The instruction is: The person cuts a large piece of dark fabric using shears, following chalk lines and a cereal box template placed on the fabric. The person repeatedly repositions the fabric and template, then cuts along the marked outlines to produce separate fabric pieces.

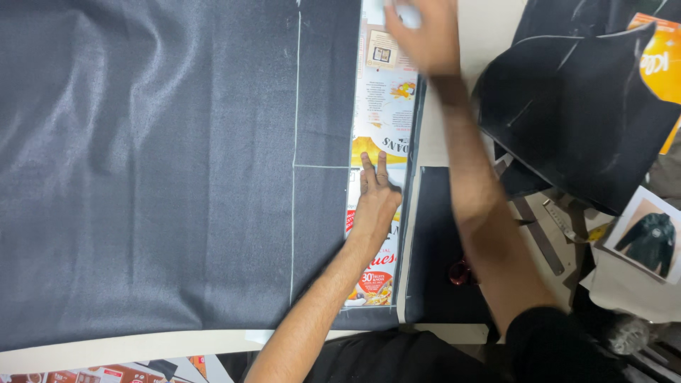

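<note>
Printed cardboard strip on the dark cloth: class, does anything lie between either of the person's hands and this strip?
Nothing visible does. The left hand lies flat on the printed cardboard strip, with its fingers stretched along it. The right hand rests at the strip's far end, blurred. The dark cloth lies under and beside it.

A long, narrow cardboard strip (383, 142), cut from printed packaging in white, yellow, orange and red, lay flat and lengthwise along the right edge of a wide sheet of dark grey fabric (156, 163). The fabric was spread smooth with soft ripples at upper left. It bore thin white chalk lines: one long line parallel to the strip, one short cross line meeting the strip near its middle.
</note>
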